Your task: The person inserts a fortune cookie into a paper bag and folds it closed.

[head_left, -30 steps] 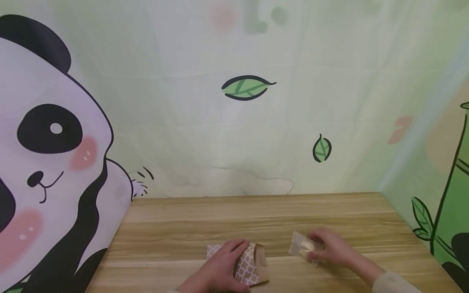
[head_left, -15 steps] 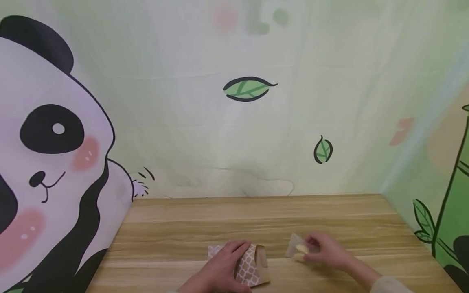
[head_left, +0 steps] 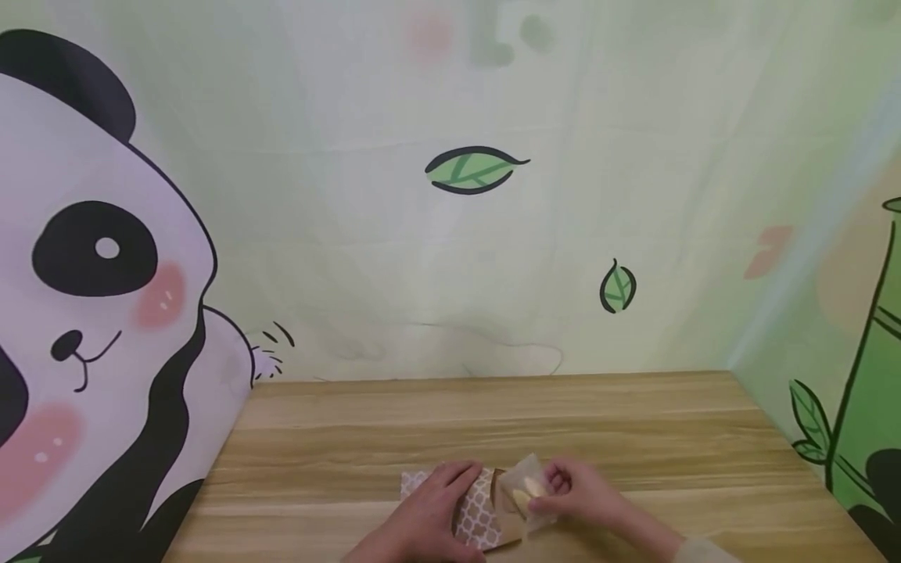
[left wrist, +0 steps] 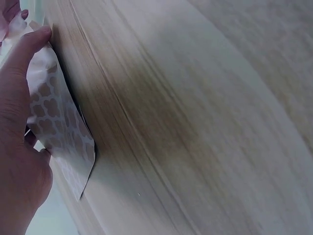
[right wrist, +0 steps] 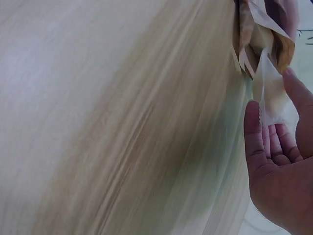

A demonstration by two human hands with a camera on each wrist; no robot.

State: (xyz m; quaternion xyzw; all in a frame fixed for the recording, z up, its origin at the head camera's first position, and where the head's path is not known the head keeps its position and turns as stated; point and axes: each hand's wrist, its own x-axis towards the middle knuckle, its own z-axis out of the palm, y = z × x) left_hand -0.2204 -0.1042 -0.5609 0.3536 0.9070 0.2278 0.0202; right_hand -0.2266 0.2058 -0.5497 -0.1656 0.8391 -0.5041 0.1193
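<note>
A brown paper bag (head_left: 480, 518) with a white lattice pattern lies on the table, its mouth facing right. My left hand (head_left: 425, 516) holds it between thumb and fingers; the left wrist view shows the bag (left wrist: 61, 117) under that hand. My right hand (head_left: 584, 494) pinches a small translucent packet (head_left: 522, 478) with pale yellow pieces inside. The packet's left end is at the bag's mouth. In the right wrist view, the tip of the packet (right wrist: 268, 78) meets the gaping bag opening (right wrist: 252, 44); how far in it reaches is hard to tell.
The wood-grain table (head_left: 338, 422) runs back to a pale green cloth wall (head_left: 394, 258) with printed leaves. A large printed panda (head_left: 105, 328) covers the left side wall, and green bamboo (head_left: 873, 391) is printed on the right.
My right hand has moved left with the packet, from apart on the right to the bag's mouth. The left hand and the bag have stayed almost where they were.
</note>
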